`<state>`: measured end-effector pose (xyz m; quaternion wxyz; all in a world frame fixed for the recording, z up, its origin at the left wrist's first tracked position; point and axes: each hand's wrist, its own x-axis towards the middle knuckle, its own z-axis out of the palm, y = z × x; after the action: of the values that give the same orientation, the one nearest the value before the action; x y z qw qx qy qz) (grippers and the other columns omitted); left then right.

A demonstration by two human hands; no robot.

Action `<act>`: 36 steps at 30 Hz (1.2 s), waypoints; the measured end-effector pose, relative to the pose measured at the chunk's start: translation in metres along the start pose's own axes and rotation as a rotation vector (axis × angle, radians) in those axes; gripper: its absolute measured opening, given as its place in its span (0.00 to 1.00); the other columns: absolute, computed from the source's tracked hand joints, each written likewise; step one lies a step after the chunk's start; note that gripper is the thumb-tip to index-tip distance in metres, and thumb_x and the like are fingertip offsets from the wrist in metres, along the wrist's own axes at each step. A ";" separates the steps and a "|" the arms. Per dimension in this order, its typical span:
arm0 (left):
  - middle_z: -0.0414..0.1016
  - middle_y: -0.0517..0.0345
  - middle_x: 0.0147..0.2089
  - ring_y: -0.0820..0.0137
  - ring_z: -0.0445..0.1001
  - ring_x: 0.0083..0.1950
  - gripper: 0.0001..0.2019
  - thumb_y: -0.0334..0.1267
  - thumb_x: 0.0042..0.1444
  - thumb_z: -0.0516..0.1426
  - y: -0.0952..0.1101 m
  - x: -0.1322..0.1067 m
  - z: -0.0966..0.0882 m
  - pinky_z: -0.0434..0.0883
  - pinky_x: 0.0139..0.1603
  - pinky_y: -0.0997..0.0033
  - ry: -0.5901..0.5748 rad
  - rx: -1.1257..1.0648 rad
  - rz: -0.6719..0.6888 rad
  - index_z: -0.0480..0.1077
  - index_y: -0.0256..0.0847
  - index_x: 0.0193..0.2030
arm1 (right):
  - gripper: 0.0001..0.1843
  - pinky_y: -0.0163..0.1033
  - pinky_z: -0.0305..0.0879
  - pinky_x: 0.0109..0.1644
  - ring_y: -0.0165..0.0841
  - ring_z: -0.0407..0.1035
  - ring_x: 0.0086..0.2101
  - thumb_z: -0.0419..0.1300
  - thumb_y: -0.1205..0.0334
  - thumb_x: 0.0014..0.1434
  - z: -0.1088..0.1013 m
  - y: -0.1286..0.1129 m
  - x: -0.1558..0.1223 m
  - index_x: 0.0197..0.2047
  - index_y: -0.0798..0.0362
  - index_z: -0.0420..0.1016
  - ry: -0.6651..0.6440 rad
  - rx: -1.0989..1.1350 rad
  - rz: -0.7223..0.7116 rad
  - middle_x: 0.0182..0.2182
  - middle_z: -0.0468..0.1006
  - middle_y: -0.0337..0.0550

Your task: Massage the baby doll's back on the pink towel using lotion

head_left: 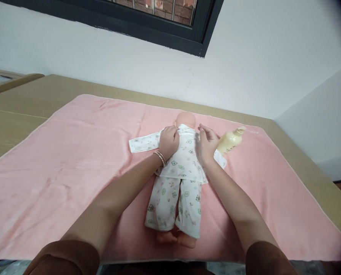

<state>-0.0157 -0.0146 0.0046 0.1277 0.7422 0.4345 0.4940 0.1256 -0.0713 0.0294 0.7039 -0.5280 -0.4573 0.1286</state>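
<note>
A bald baby doll (186, 119) lies stretched out on a pink blanket, its head away from me and no face showing. It wears a white printed shirt (187, 156) and matching trousers (163, 202); bare feet stick out below. My left hand (169, 142) is closed on the shirt at the left shoulder, fingertips hidden beneath it. Beside the opposite shoulder is my right hand (208, 142), fingers curved and thumb apart, holding nothing I can see. One sleeve extends left; the other sleeve (220, 158) is partly hidden behind my right wrist.
A pale yellow pump bottle (230, 141) lies tilted just right of my right hand. The pink blanket (73, 160) covers much of the wooden table (61, 86). Behind the table rises a white wall (239, 76) with a dark-framed window (164, 34).
</note>
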 end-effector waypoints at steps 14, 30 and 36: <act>0.79 0.52 0.44 0.64 0.73 0.50 0.10 0.33 0.63 0.50 0.000 -0.002 0.001 0.68 0.56 0.60 0.054 -0.027 0.033 0.73 0.42 0.40 | 0.22 0.56 0.53 0.69 0.42 0.58 0.65 0.50 0.63 0.63 0.003 -0.013 -0.008 0.58 0.52 0.72 -0.458 -0.679 -0.338 0.66 0.63 0.49; 0.79 0.53 0.46 0.64 0.73 0.52 0.11 0.29 0.60 0.50 -0.001 0.000 0.001 0.69 0.58 0.60 0.021 -0.062 0.009 0.73 0.41 0.41 | 0.25 0.61 0.42 0.72 0.45 0.51 0.68 0.51 0.59 0.64 -0.001 -0.016 0.003 0.63 0.56 0.69 -0.645 -0.666 -0.211 0.67 0.59 0.55; 0.78 0.51 0.50 0.62 0.72 0.54 0.13 0.30 0.60 0.49 -0.002 0.002 0.002 0.68 0.61 0.58 -0.014 -0.044 -0.020 0.73 0.41 0.46 | 0.26 0.61 0.41 0.72 0.44 0.47 0.69 0.51 0.58 0.66 -0.001 -0.018 0.001 0.66 0.54 0.64 -0.623 -0.669 -0.259 0.69 0.55 0.53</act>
<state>-0.0149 -0.0119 0.0037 0.1522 0.7383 0.4299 0.4968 0.1212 -0.0788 0.0457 0.3349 -0.6006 -0.7251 0.0376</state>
